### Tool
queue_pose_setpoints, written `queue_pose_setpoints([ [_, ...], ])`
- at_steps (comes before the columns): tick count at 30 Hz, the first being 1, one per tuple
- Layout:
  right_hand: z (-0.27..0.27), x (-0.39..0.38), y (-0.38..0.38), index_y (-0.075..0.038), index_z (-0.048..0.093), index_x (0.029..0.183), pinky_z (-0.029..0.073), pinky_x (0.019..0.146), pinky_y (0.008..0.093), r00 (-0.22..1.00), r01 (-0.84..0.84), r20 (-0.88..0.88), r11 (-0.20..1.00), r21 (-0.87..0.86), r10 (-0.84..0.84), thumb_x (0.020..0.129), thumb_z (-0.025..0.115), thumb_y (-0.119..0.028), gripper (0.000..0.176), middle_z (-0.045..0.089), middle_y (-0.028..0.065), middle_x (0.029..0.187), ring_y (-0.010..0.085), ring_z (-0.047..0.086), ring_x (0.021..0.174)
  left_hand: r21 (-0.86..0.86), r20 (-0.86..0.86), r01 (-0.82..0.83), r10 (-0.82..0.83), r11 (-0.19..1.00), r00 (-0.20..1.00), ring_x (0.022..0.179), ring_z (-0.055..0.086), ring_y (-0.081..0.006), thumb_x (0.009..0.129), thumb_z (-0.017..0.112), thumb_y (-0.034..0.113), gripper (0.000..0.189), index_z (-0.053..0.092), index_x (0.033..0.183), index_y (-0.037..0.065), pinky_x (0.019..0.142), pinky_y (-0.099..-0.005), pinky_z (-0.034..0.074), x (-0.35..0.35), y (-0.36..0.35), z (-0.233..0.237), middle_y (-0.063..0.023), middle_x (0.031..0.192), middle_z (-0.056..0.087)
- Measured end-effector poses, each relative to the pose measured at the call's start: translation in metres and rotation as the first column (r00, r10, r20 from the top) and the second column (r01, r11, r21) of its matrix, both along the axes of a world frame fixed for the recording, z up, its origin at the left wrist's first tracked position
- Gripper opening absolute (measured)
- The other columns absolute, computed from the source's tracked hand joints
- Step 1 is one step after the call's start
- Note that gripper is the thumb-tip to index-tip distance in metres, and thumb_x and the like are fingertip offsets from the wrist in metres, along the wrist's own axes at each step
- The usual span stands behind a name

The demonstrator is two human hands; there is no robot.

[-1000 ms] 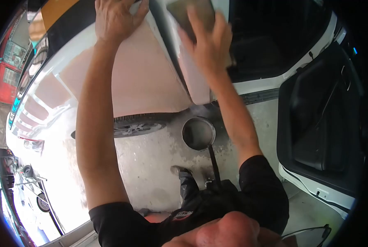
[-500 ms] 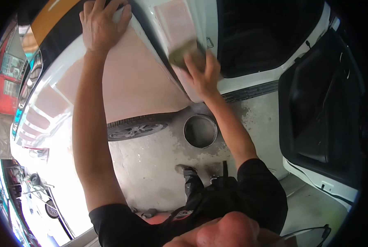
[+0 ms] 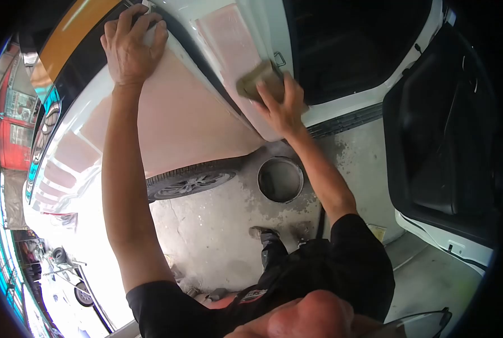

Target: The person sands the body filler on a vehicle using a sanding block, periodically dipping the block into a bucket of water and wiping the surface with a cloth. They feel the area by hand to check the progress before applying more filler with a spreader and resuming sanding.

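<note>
My right hand [image 3: 285, 110] grips a flat greenish-tan sanding block [image 3: 256, 80], its fingers spread across the top. The block lies against the pinkish, primed strip of the white car's door pillar [image 3: 229, 39], just left of a metal door striker [image 3: 279, 58]. Up and to the left, my left hand [image 3: 130, 50] rests on the top edge of the front fender [image 3: 178, 112], fingers apart and bent over the edge. Their tips are partly hard to see. Most of this fender is pinkish and matte.
Below the pillar, a round bucket [image 3: 280, 179] stands on the wet-spotted concrete floor [image 3: 223, 231], beside the front tyre [image 3: 192, 183]. An open door with a black inner panel [image 3: 443, 146] flanks my right side. A red vehicle [image 3: 16, 129] is at far left.
The sanding block, blurred before, has shifted slightly down and right along the pillar with my right hand. My left hand remains on the fender edge; the whole view has tilted a little.
</note>
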State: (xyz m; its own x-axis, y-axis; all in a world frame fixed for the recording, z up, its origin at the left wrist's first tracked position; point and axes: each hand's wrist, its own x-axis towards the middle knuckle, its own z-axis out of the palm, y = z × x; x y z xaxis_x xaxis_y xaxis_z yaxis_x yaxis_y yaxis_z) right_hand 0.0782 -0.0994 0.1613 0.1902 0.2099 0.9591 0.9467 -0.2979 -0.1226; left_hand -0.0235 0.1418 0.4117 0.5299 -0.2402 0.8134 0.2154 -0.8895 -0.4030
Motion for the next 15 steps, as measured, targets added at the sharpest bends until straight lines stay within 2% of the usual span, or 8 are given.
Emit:
queue_pose_setpoints([
  [1, 0.017, 0.006, 0.006, -0.028, 0.054, 0.145, 0.045, 0.088, 0.0507, 1.000, 0.021, 0.021, 0.999, 0.024, -0.022, 0.078, 0.084, -0.031, 0.074, 0.044, 0.0294, 0.138, 0.0447, 0.052, 0.109, -0.002, -0.003, -0.007, 0.007, 1.000, 1.000, 0.098, 0.058, -0.0229, 0.085, 0.076, 0.031, 0.015, 0.079, 0.098, 0.025, 0.093, -0.0377, 0.043, 0.001, 0.000, -0.003, 0.0071, 0.117, 0.067],
  [3, 0.093, 0.008, 0.025, -0.028, 0.055, 0.145, 0.045, 0.087, 0.0510, 0.999, 0.038, 0.023, 0.998, 0.053, -0.039, 0.078, 0.084, -0.032, 0.073, 0.046, 0.0285, 0.136, 0.0446, 0.052, 0.108, 0.021, -0.003, 0.009, -0.009, 1.000, 1.000, 0.098, 0.058, -0.0231, 0.086, 0.076, 0.032, 0.014, 0.079, 0.098, 0.025, 0.093, -0.0381, 0.043, 0.002, 0.001, -0.004, 0.0073, 0.117, 0.067],
  [5, 0.108, 0.010, 0.034, -0.028, 0.056, 0.144, 0.045, 0.089, 0.0509, 1.000, 0.004, -0.010, 0.996, 0.091, -0.003, 0.078, 0.084, -0.032, 0.072, 0.046, 0.0288, 0.136, 0.0445, 0.052, 0.111, 0.030, 0.007, 0.025, -0.026, 0.999, 1.000, 0.099, 0.058, -0.0232, 0.086, 0.075, 0.032, 0.015, 0.079, 0.098, 0.024, 0.093, -0.0384, 0.043, 0.003, 0.007, -0.004, 0.0072, 0.118, 0.067],
  [6, 0.090, 0.007, 0.030, -0.028, 0.056, 0.143, 0.045, 0.090, 0.0509, 1.000, 0.003, -0.019, 0.997, 0.076, -0.001, 0.078, 0.084, -0.032, 0.072, 0.045, 0.0290, 0.136, 0.0443, 0.051, 0.112, 0.033, -0.008, 0.005, -0.005, 0.999, 1.000, 0.099, 0.058, -0.0231, 0.086, 0.075, 0.033, 0.015, 0.079, 0.098, 0.024, 0.094, -0.0382, 0.043, 0.002, 0.007, -0.003, 0.0073, 0.118, 0.067],
  [9, -0.022, 0.000, 0.005, -0.027, 0.057, 0.143, 0.044, 0.092, 0.0509, 1.000, 0.026, -0.009, 0.999, 0.040, -0.026, 0.078, 0.084, -0.031, 0.071, 0.044, 0.0299, 0.138, 0.0439, 0.050, 0.115, 0.006, 0.012, 0.008, -0.008, 1.000, 1.000, 0.099, 0.058, -0.0231, 0.086, 0.075, 0.032, 0.016, 0.079, 0.099, 0.025, 0.094, -0.0375, 0.043, 0.002, 0.004, -0.004, 0.0074, 0.118, 0.067],
  [10, -0.043, 0.001, 0.000, -0.027, 0.057, 0.144, 0.044, 0.093, 0.0510, 0.999, 0.033, -0.002, 0.999, 0.019, -0.033, 0.077, 0.084, -0.030, 0.072, 0.043, 0.0303, 0.139, 0.0438, 0.050, 0.116, 0.003, 0.002, 0.010, -0.010, 1.000, 1.000, 0.099, 0.059, -0.0233, 0.085, 0.075, 0.032, 0.016, 0.079, 0.099, 0.025, 0.094, -0.0372, 0.043, 0.001, 0.001, -0.003, 0.0076, 0.118, 0.067],
  [12, -0.003, -0.003, 0.005, -0.027, 0.057, 0.143, 0.045, 0.092, 0.0510, 0.999, 0.030, -0.026, 1.000, 0.010, -0.029, 0.077, 0.085, -0.030, 0.072, 0.043, 0.0305, 0.139, 0.0435, 0.050, 0.116, -0.007, 0.000, 0.009, -0.009, 1.000, 1.000, 0.099, 0.059, -0.0233, 0.085, 0.075, 0.032, 0.015, 0.079, 0.099, 0.025, 0.094, -0.0376, 0.043, 0.000, 0.001, -0.002, 0.0076, 0.118, 0.067],
  [15, 0.108, 0.003, 0.024, -0.026, 0.057, 0.143, 0.045, 0.090, 0.0498, 0.996, 0.064, -0.065, 0.997, -0.047, -0.067, 0.077, 0.085, -0.029, 0.072, 0.043, 0.0309, 0.138, 0.0428, 0.050, 0.115, 0.007, -0.005, -0.006, 0.006, 1.000, 1.000, 0.099, 0.059, -0.0230, 0.086, 0.075, 0.032, 0.015, 0.079, 0.099, 0.026, 0.093, -0.0380, 0.043, 0.002, 0.004, -0.005, 0.0076, 0.119, 0.067],
])
